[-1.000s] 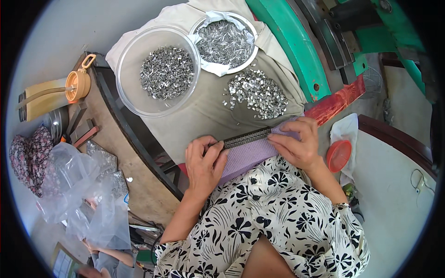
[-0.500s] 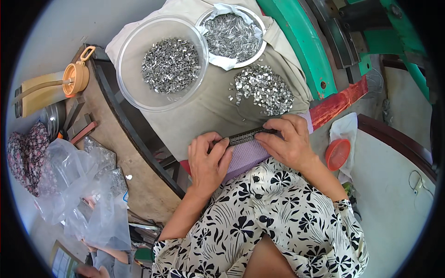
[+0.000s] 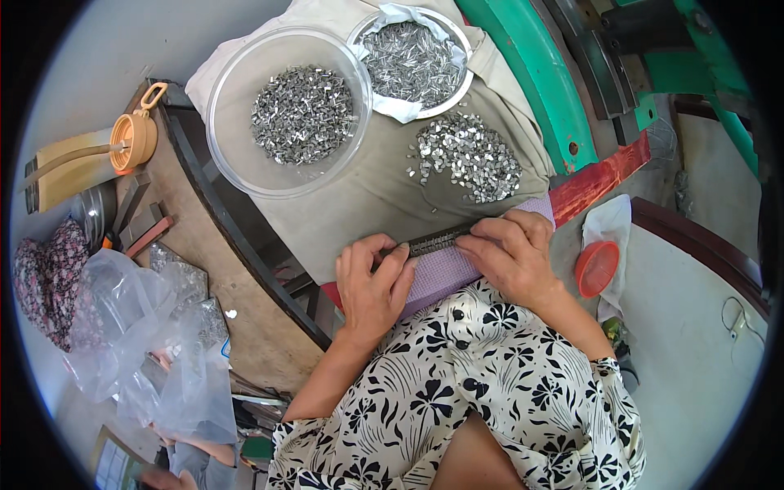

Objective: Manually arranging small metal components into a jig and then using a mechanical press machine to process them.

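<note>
Support for the dark slotted bar (image 3: 434,242) comes from both ends: the left hand (image 3: 367,286) pinches one, the right hand (image 3: 518,257) the other, presumably steadying it along the far edge of the lilac cloth (image 3: 437,273). Beyond, loose metal flakes (image 3: 482,163) lie within easy reach; farther, a clear tub (image 3: 226,122) and a white bowl (image 3: 447,103) seemingly keep other metal pieces (image 3: 302,114) apart.

Slim, dark strip (image 3: 435,242) (finely ridged), slightly slanted.

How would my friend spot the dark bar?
Find the beige cloth, then the purple cloth along its near edge. There, the left hand and right hand hold the bar between them. Unlike the loose shiny bits, it's one long dark piece.
</note>
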A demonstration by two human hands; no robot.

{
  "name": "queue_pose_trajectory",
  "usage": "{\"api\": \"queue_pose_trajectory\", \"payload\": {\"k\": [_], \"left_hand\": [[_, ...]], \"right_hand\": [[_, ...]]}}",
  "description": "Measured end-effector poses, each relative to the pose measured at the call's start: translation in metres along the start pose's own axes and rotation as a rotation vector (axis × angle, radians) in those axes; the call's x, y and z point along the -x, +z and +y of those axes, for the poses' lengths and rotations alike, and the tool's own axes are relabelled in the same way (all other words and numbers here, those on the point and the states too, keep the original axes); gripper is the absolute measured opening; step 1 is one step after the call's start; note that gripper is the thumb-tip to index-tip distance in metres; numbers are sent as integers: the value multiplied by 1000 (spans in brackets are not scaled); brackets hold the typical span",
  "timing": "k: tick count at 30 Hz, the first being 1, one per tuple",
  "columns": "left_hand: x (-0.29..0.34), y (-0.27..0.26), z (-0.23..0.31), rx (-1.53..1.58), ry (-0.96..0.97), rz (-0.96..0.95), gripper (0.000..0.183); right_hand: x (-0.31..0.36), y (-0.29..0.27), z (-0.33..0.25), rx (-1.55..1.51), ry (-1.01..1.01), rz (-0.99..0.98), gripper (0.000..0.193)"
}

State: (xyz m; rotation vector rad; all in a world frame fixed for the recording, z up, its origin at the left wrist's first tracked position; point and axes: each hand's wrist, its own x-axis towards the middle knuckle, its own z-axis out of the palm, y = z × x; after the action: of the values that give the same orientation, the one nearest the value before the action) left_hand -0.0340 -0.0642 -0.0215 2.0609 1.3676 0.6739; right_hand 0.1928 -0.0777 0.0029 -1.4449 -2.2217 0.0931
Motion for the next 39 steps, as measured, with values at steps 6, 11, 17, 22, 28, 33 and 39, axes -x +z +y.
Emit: {"api": "queue_pose_trajectory", "payload": {"k": [6,11,17,22,28,33,39], "left_hand": [[2,1,-1,1,0,3,28],[2,2,-3,-14,44,34,29],[2,2,-2,-3,35,31,30],[3,1,-2,-1,40,19,30],[2,4,-5,-22,69,71,29],[1,5,-3,0,38,60,26],[1,5,-3,9,46,88,26]], "right_hand": [[15,-17,6,-12,189,116,29],[37,-29,32,96,386,206,22],[61,-30,73,84,640,263,27],[73,-42,96,-15,587,71,35],[76,-44,107,-116,632,106,36],[71,-45,113,-124,713,41,39],[63,-50,119,4,607,-2,43]]}}
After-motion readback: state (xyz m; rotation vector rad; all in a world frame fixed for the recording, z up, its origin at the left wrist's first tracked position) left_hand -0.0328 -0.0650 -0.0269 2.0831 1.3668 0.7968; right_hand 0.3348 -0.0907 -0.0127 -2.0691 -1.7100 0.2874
